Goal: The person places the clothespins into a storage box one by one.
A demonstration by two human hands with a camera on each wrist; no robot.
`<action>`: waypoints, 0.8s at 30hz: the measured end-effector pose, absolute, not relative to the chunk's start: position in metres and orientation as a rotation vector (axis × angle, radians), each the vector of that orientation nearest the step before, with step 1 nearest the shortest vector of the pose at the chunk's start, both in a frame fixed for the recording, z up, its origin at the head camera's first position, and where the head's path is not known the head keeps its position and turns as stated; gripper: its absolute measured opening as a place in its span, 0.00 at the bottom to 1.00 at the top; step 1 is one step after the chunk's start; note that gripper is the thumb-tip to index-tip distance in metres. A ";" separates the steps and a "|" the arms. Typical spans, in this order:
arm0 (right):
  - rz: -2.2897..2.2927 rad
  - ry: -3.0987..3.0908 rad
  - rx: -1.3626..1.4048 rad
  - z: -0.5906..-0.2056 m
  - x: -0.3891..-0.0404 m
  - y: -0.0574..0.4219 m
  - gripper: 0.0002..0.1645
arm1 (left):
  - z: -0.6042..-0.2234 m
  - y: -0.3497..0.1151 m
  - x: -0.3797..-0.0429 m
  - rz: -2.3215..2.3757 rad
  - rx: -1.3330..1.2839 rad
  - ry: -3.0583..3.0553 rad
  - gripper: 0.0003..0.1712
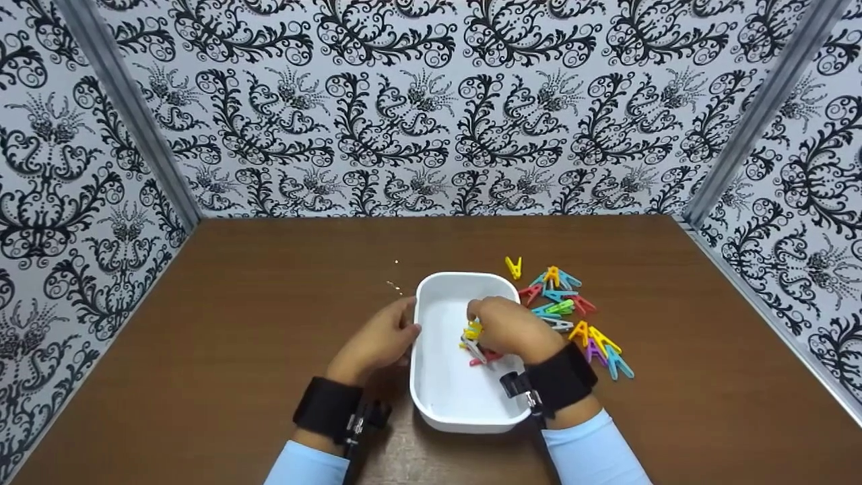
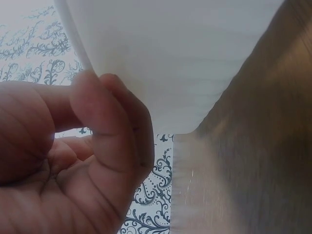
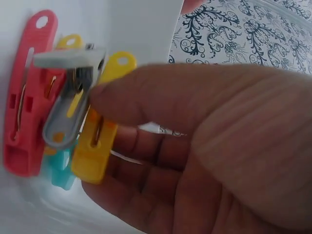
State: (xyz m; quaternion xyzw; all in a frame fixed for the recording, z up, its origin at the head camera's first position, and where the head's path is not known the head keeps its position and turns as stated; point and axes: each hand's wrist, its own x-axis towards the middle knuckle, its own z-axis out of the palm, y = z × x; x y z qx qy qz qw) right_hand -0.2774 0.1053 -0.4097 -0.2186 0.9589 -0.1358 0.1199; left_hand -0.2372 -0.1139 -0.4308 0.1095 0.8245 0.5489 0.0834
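Observation:
A white plastic tray stands on the table between the hands. My left hand holds its left side, with thumb and curled fingers at the rim. Inside the tray, my right hand pinches a yellow clothespin between thumb and fingers. Right beside that clothespin is a grey one, its jaw end near the thumb. A red clothespin lies along the tray's wall, and a teal one shows partly behind the yellow. The right hand and wrist cover part of the tray's right side.
Several loose clothespins lie in a scattered heap right of the tray. A yellow one sits apart behind them; orange, purple and blue ones lie nearer the right forearm. Patterned walls enclose the brown table.

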 end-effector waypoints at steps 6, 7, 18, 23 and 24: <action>-0.469 2.727 -0.633 -0.405 -0.275 0.105 0.20 | -0.432 -0.114 -0.238 1.643 0.285 2.456 0.31; -0.465 2.740 -0.635 -0.405 -0.275 0.105 0.20 | -0.432 -0.114 -0.238 1.649 0.282 2.455 0.31; -0.361 2.847 -0.676 -0.411 -0.277 0.106 0.19 | -0.430 -0.113 -0.237 1.619 0.246 2.463 0.31; -0.373 2.835 -0.663 -0.409 -0.277 0.105 0.21 | -0.431 -0.114 -0.238 1.627 0.308 2.475 0.30; -0.381 2.831 -0.660 -0.409 -0.277 0.105 0.22 | -0.431 -0.114 -0.238 1.629 0.308 2.476 0.30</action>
